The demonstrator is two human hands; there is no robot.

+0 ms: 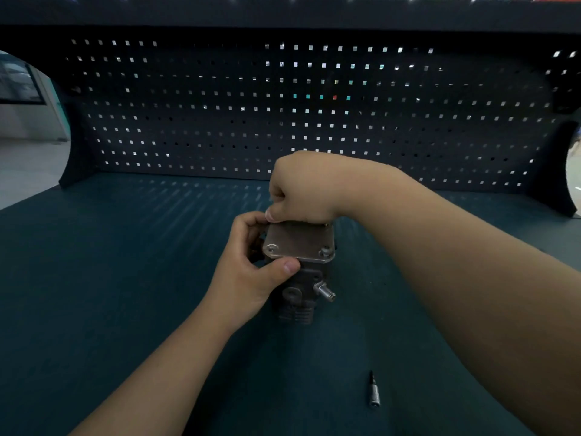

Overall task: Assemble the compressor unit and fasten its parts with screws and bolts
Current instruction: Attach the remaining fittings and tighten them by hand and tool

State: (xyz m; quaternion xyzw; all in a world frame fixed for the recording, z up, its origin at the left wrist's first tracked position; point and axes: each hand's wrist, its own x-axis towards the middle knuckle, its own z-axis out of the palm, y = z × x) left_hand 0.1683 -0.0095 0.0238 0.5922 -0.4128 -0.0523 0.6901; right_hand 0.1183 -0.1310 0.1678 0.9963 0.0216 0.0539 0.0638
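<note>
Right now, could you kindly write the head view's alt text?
The left hand grips a compressor unit on a bench while the right hand works at the far edge of its top plate; a metal bit lies nearer.

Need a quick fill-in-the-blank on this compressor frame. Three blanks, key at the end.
1. The metal plate sits on ____ of the compressor unit.
2. The left hand grips the unit's side while the right hand is curled at the plate's far edge, so ____ hands touch the assembly.
3. The loose bit lies on the mat, nearer the ____ forearm.

Missing words: top; both; right
</note>
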